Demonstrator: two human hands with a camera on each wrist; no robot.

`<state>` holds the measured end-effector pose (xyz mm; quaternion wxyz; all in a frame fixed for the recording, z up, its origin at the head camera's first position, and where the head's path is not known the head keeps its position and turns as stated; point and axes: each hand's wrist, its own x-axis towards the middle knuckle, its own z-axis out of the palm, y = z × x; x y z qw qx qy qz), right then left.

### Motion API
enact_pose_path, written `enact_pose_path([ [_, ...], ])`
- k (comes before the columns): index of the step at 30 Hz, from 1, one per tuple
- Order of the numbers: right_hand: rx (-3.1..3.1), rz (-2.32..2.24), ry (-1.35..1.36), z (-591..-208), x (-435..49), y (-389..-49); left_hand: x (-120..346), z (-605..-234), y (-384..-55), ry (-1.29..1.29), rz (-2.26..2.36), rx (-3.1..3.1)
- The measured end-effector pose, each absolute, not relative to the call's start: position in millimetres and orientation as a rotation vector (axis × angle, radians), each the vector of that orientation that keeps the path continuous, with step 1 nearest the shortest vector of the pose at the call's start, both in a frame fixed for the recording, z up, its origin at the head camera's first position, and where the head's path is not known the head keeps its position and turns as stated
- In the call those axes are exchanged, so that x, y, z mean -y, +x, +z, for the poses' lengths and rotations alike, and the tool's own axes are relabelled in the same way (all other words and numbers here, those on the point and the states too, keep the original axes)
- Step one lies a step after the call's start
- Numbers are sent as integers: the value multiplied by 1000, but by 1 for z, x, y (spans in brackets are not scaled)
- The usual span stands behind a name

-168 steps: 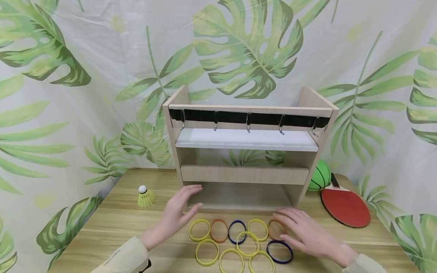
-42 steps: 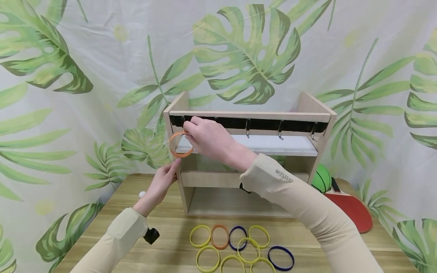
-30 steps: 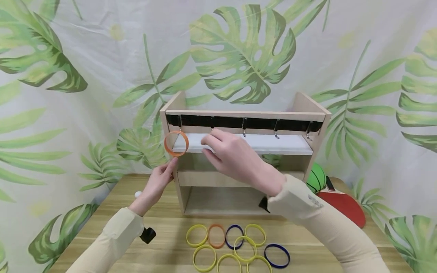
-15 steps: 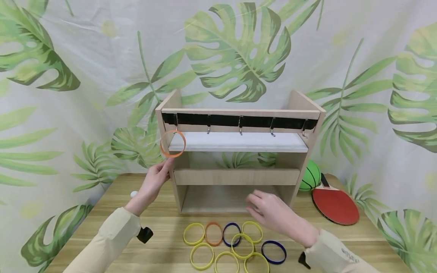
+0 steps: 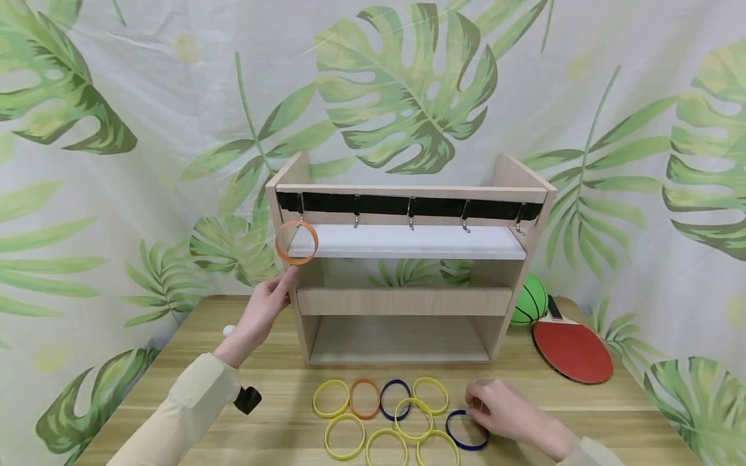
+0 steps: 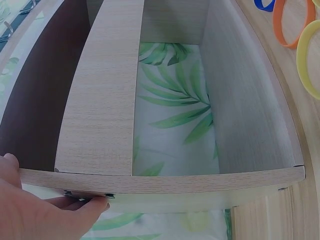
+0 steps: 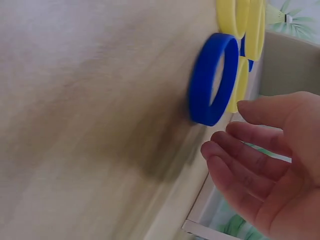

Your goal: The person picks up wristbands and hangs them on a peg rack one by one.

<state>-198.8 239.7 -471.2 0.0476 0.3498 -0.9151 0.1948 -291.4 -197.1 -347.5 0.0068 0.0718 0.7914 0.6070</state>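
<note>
My left hand grips the left side panel of the wooden shelf; in the left wrist view its thumb and fingers lie on either face of the panel edge. From the leftmost hook hangs an orange wristband. At the lower right of the head view, my right hand is low over the table beside a dark blue wristband. The right wrist view shows its fingers loosely bent and holding nothing, fingertips close to that blue wristband.
Several yellow wristbands, another orange one and another blue one lie before the shelf. More metal hooks line the black strip. A green ball and a red paddle are at right, a partly hidden shuttlecock at left.
An orange wristband went from the table to the leftmost hook. My right hand let go of it and moved down right to the blue wristband. My left hand took hold of the shelf's side.
</note>
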Motion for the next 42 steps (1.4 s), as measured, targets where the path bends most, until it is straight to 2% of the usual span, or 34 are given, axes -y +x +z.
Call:
enact_pose_path([
  [16, 2762, 562, 1092, -476, -243, -200, 196, -347, -293, 239, 1924, -2467],
  [25, 2586, 596, 1110, -457, -239, -202, 195, -347, -296, 250, 1922, -2464],
  [31, 2512, 496, 1106, -425, -227, -202, 197, -347, -292, 239, 1899, -2470],
  [42, 2360, 268, 1215, -321, -176, -208, 199, -349, -290, 247, 1904, -2462],
])
